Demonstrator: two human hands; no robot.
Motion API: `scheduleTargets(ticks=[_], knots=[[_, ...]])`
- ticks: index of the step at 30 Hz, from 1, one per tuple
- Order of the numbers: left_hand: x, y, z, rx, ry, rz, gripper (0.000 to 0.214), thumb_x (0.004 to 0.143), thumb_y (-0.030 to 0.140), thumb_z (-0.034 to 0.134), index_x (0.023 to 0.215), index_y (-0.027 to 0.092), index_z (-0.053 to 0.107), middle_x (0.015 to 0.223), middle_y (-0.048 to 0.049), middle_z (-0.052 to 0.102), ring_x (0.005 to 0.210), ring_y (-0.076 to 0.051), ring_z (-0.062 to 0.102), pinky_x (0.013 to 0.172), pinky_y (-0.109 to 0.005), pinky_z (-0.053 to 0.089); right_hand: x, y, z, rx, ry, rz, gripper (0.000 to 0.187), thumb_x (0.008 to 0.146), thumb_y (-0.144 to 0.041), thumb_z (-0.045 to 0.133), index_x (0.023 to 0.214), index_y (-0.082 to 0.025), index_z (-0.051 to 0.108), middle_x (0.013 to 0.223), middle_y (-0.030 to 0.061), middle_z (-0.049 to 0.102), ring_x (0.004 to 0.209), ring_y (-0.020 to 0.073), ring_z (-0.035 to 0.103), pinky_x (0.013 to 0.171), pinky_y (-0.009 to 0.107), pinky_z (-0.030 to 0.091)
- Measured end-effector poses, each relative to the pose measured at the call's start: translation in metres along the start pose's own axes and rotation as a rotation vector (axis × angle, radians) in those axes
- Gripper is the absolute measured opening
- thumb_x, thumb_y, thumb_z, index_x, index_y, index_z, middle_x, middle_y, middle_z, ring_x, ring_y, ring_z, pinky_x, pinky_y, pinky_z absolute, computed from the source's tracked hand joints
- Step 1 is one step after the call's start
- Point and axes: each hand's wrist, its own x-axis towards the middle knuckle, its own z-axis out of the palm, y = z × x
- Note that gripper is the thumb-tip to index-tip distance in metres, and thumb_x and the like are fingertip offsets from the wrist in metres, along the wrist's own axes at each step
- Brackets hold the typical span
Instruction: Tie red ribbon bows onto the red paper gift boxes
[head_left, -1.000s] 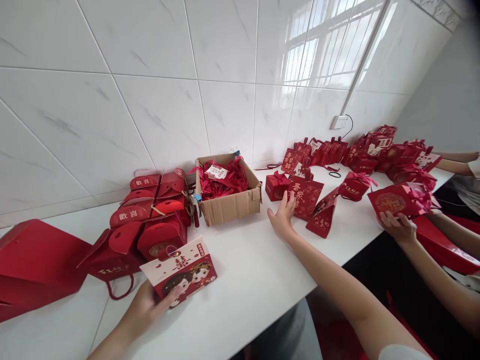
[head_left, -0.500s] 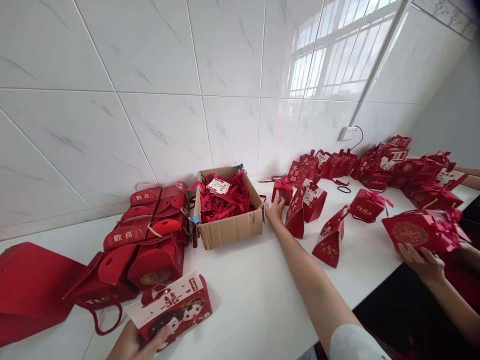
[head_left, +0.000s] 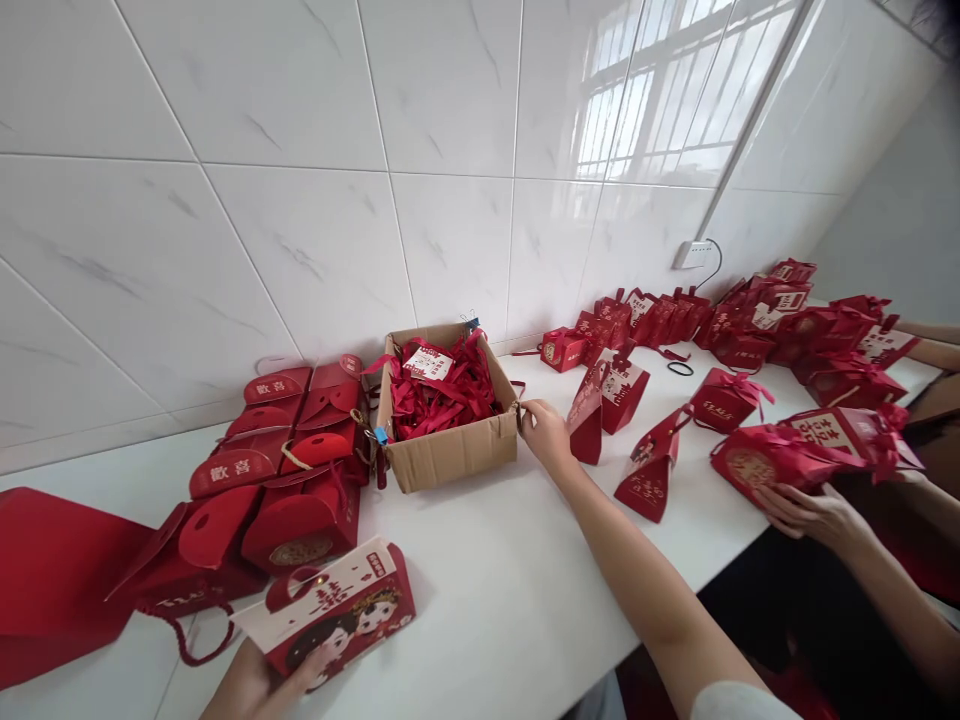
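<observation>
Fingers [head_left: 529, 412] of the right hand [head_left: 546, 436] are curled at the near right corner of the cardboard box [head_left: 450, 455], which is full of red ribbons [head_left: 442, 385]; whether they pinch the flap or only touch it I cannot tell. Half a second ago this hand was further back, at the small red box [head_left: 562, 348], which now stands close to the wall. The left hand [head_left: 251, 680] grips, as before, the cartoon gift box [head_left: 337, 615] at the table's near edge.
</observation>
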Motion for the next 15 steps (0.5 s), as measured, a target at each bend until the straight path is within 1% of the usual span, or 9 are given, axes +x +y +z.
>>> scheduleTargets(ticks=[1,2,4,5,6,8,10,11,15], knots=[[0.000,-0.001,0.001,-0.007,0.010,0.008,0.055,0.068,0.060,0.066,0.111,0.026,0.062,0.111,-0.0066,0.069,0.106,-0.033,0.063,0.088,-0.036,0.057,-0.008,-0.002,-0.009,-0.019,0.066,-0.003,0.037,0.084,-0.023,0.042,0.115,-0.021,0.062,0.124,0.0110,0.058,0.119,0.0272,0.049,0.101,0.044,0.038],[-0.001,-0.001,0.002,-0.018,0.013,0.009,0.056,0.067,0.059,0.067,0.112,0.025,0.062,0.111,-0.0067,0.069,0.107,-0.034,0.062,0.088,-0.037,0.057,-0.015,-0.003,-0.017,-0.044,0.168,0.016,0.040,0.084,-0.027,0.045,0.123,-0.021,0.057,0.134,0.0125,0.050,0.129,0.0301,0.040,0.106,0.048,0.032],[-0.002,-0.004,0.004,-0.050,0.001,-0.009,0.062,0.067,0.058,0.067,0.118,0.023,0.058,0.113,-0.0076,0.068,0.110,-0.035,0.060,0.088,-0.037,0.057,-0.025,-0.001,-0.029,-0.093,0.368,0.087,0.055,0.083,-0.035,0.051,0.134,-0.016,0.044,0.145,0.0168,0.035,0.139,0.0357,0.021,0.110,0.057,0.022],[-0.002,-0.004,0.005,-0.064,-0.010,-0.023,0.065,0.068,0.058,0.066,0.122,0.022,0.055,0.114,-0.0083,0.067,0.111,-0.035,0.060,0.088,-0.038,0.057,-0.028,0.003,-0.032,-0.108,0.439,0.125,0.061,0.082,-0.038,0.053,0.137,-0.014,0.040,0.147,0.0186,0.031,0.140,0.0373,0.017,0.110,0.059,0.020],[-0.002,-0.005,0.005,-0.073,-0.020,-0.034,0.068,0.069,0.059,0.065,0.125,0.022,0.053,0.114,-0.0088,0.067,0.111,-0.035,0.060,0.088,-0.037,0.058,-0.030,0.006,-0.034,-0.114,0.473,0.156,0.063,0.082,-0.040,0.052,0.137,-0.014,0.038,0.147,0.0197,0.031,0.141,0.0376,0.017,0.110,0.059,0.020],[-0.002,-0.005,0.004,-0.071,-0.028,-0.033,0.070,0.070,0.060,0.064,0.128,0.023,0.050,0.116,-0.0093,0.066,0.111,-0.034,0.060,0.087,-0.037,0.058,-0.031,0.014,-0.033,-0.105,0.450,0.181,0.059,0.083,-0.042,0.049,0.136,-0.017,0.038,0.144,0.0197,0.035,0.140,0.0360,0.022,0.110,0.056,0.025],[-0.001,-0.003,0.003,-0.048,-0.026,-0.003,0.070,0.070,0.060,0.064,0.128,0.024,0.051,0.117,-0.0091,0.066,0.110,-0.034,0.061,0.088,-0.038,0.057,-0.028,0.020,-0.028,-0.095,0.414,0.188,0.053,0.084,-0.043,0.047,0.131,-0.021,0.043,0.138,0.0180,0.044,0.137,0.0331,0.031,0.109,0.050,0.031],[-0.001,-0.001,0.002,-0.033,-0.025,0.011,0.070,0.070,0.060,0.065,0.128,0.025,0.051,0.117,-0.0089,0.067,0.110,-0.034,0.061,0.089,-0.038,0.057,-0.025,0.022,-0.025,-0.090,0.396,0.188,0.050,0.084,-0.044,0.047,0.129,-0.022,0.045,0.135,0.0175,0.047,0.135,0.0324,0.034,0.108,0.049,0.033],[0.001,0.002,0.000,0.028,-0.027,0.021,0.068,0.071,0.063,0.061,0.127,0.024,0.055,0.101,-0.0085,0.072,0.104,-0.033,0.064,0.085,-0.036,0.059,-0.003,0.027,-0.013,-0.073,0.360,0.187,0.042,0.085,-0.042,0.043,0.120,-0.021,0.051,0.127,0.0176,0.054,0.131,0.0308,0.041,0.108,0.045,0.032]])
